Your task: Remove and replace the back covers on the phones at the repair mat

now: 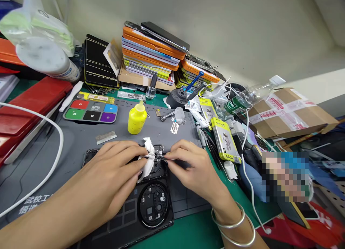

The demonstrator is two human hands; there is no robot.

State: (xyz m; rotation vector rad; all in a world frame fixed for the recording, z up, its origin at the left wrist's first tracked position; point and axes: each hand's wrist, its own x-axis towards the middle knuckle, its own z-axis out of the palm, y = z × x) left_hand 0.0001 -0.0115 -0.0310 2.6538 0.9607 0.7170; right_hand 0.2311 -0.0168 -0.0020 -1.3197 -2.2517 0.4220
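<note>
My left hand (118,166) is closed, pinching a crumpled white tissue (148,162). From the right, my right hand (191,166) pinches the end of a thin dark piece too small to name. A narrow shiny strip (156,157) runs between my fingertips, against the tissue. Directly beneath my hands lies an opened phone (161,172), partly covered by them. Closer to me rests a black phone back cover (129,214) with a large round camera ring (154,205). A yellow dropper bottle (137,118) stands upright beyond my left hand.
The grey work mat (183,202) carries a metal blade (106,137) and a coloured screw tray (91,111). Behind are stacked phone cases (151,51) and a round black tool holder (176,97). Yellow packets (225,139), a plastic bottle (248,96) and a white cable (246,170) crowd the right.
</note>
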